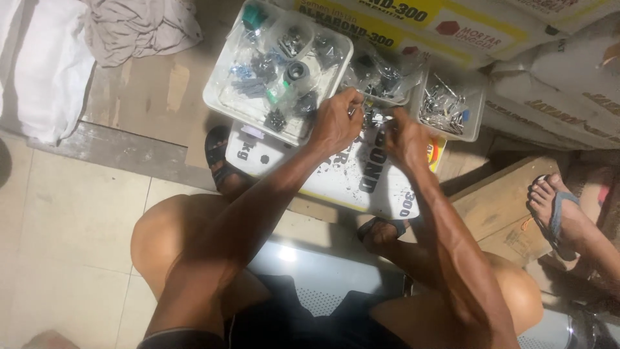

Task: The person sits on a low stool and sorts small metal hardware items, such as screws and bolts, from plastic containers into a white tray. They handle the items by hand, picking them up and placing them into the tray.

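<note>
Sorting step — left hand and right hand pinch small metal parts; big tray at ten o'clock; next move needs steady fingertip grip.

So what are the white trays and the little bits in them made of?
The big tray and the small tray look like white plastic: smooth, thin walls, rounded corners. The bits in the small one look like metal, grey and shiny. The hands, left and right, hold something too small to tell.
</note>
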